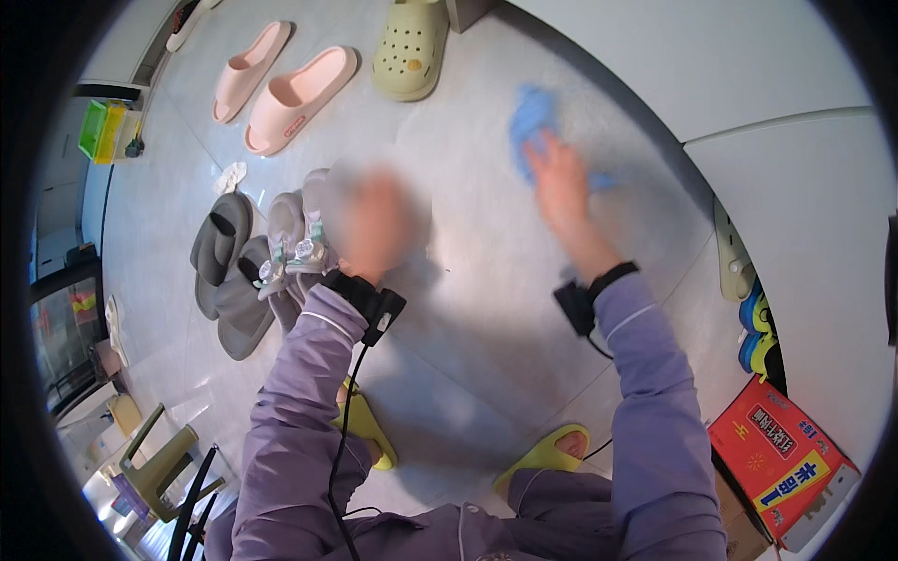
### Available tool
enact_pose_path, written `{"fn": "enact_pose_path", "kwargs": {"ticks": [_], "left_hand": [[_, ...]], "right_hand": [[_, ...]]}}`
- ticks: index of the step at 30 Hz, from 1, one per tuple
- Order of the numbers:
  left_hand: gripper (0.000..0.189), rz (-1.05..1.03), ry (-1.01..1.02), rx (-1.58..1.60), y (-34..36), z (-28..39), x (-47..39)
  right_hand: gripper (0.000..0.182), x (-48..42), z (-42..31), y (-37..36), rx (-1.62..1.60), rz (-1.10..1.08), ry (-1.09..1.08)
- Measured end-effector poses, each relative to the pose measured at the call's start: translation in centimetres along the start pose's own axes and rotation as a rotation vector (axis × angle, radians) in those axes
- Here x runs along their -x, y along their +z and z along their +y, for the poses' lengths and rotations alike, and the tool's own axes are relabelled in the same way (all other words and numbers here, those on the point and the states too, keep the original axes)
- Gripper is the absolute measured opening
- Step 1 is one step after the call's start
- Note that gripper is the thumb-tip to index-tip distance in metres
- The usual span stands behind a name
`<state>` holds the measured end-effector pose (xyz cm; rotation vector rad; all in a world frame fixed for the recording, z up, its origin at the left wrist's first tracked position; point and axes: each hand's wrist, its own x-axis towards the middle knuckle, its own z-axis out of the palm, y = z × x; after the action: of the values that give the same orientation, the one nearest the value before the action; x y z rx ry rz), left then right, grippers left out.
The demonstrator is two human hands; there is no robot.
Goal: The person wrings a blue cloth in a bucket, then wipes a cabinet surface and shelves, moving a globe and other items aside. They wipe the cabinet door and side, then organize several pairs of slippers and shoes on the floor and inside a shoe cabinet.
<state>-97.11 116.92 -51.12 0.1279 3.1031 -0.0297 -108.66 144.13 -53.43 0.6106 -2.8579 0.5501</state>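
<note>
My right hand (561,179) is on a crumpled blue cloth (531,116) against the light grey tile floor (484,273), and both are motion-blurred. Left of it, my left hand (379,217) appears as a heavy blur, so its fingers and anything in them are hidden. Just beside that hand stand lilac sandals (284,221) with flower-like ornaments, one of them partly covered by the blur. Dark grey padded slippers (223,238) lie to their left. Both of my wrists carry black strapped devices with cables.
Pink slides (302,102) and an olive clog (410,52) stand at the far side. White cabinets (779,63) run along the right, with shoes under them. A red carton (779,449) sits lower right. A white crumpled tissue (230,177) and an olive stool (161,456) are on the left.
</note>
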Motion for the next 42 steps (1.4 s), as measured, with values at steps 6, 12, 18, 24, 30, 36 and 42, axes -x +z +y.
{"fn": "enact_pose_path", "kwargs": {"ticks": [6, 12, 18, 24, 30, 36, 42], "left_hand": [[0.038, 0.199, 0.109, -0.085, 0.2, -0.5, -0.3], [0.030, 0.189, 0.202, 0.113, 0.1, -2.3, -1.0], [0.042, -0.107, 0.079, 0.081, -9.2, 1.5, -6.3], [0.072, -0.083, 0.033, -0.045, -2.5, -2.3, -4.9], [0.086, 0.002, 0.140, -0.335, -0.9, -2.8, -4.2], [0.089, -0.031, 0.082, -0.371, -1.1, -2.3, -4.7], [0.092, -0.025, 0.039, -0.514, -1.9, -1.5, -5.2]], "right_hand": [[0.041, 6.0, -5.6, -5.4, -0.576, -0.106, -0.249], [0.044, 7.1, 9.0, -12.5, -0.218, 0.252, 0.355], [0.051, 7.6, 20.6, -6.1, 0.343, 0.166, 0.479], [0.047, 0.3, 26.7, -4.3, 0.245, 0.047, 0.640], [0.042, -8.6, 23.6, 1.2, 0.098, 0.085, 0.508], [0.038, -18.9, 15.7, 6.5, -0.167, 0.074, 0.296], [0.036, -23.7, 7.5, 6.7, -0.752, -0.082, 0.054]]}}
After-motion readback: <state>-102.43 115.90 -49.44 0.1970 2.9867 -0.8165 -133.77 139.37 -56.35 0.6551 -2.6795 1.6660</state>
